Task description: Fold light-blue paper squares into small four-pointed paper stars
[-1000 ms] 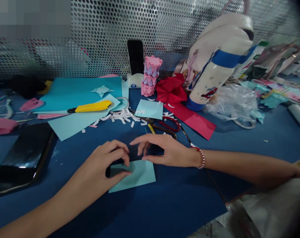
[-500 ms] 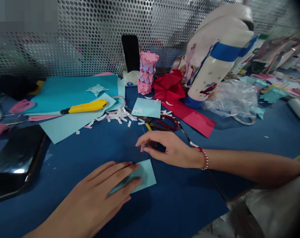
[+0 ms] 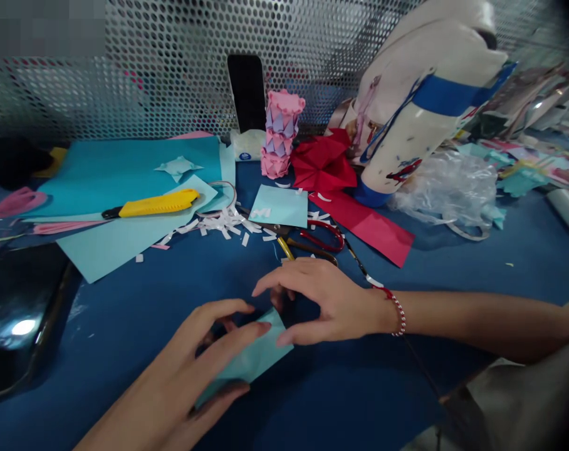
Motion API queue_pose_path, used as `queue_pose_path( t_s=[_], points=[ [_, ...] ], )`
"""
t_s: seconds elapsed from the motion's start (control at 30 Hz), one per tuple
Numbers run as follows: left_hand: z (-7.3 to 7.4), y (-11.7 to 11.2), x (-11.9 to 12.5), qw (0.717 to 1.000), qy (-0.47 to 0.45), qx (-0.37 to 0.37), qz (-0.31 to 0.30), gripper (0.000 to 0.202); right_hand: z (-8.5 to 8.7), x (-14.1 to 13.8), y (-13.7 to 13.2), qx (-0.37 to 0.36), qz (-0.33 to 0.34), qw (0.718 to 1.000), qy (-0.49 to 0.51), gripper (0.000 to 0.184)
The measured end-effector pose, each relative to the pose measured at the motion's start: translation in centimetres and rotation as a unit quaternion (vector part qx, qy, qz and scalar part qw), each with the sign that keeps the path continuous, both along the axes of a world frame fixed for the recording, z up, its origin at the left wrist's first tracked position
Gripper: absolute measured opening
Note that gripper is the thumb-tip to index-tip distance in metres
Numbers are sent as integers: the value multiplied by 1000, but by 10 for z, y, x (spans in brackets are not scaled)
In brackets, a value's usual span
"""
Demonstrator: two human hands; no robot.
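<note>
A folded piece of light blue paper (image 3: 259, 358) lies on the blue tabletop in front of me. My left hand (image 3: 197, 357) grips it, the thumb at its near edge and the index finger across its top. Curved fingers stand apart on my right hand (image 3: 313, 300), whose thumb tip is at the paper's right corner; I cannot tell whether it touches. A beaded bracelet (image 3: 399, 311) circles the right wrist. Beyond the right hand are red-handled scissors (image 3: 326, 233), partly under a second light blue paper square (image 3: 282, 205).
A yellow cutter (image 3: 158, 203) rests on blue sheets (image 3: 138, 160) at the left, above a dark phone (image 3: 19, 313). White paper scraps (image 3: 225, 219), a pink-purple paper column (image 3: 281, 134), red folded paper (image 3: 324, 163) and a white-blue bottle (image 3: 407, 141) stand or lie farther back.
My left hand's fingers have gone from lying flat on the paper to bending around it, and the paper has tilted. My right hand has come down closer to its right corner.
</note>
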State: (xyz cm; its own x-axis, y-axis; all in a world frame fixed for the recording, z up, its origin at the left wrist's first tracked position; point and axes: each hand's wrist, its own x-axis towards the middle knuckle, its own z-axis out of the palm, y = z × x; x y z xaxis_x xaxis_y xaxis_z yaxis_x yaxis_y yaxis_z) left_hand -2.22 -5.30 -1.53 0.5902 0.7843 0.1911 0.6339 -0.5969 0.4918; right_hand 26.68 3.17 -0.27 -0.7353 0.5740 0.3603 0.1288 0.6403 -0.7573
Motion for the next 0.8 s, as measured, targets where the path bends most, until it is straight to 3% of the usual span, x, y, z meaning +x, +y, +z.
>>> queue_pose_path(
  t_s=[0.17,0.23,0.3,0.37,0.6,0.8],
  points=[
    [14,24,6,975,-139,-151,86,45,7,-6,-9,-173,-10,984,39,36],
    [25,33,14,965,-156,-187,94,44,9,-8,-13,-194,-24,978,72,33],
    [36,42,23,937,-187,-260,140,35,10,-8,-16,-189,-47,976,100,31],
    [42,48,31,930,-198,-272,150,27,10,-8,-16,-186,-71,973,118,35],
    [34,51,39,908,-220,-318,163,29,6,-7,-14,-275,-77,954,86,35],
    [30,50,41,906,-229,-320,154,30,4,-10,-14,-299,-81,943,121,37]
  ],
)
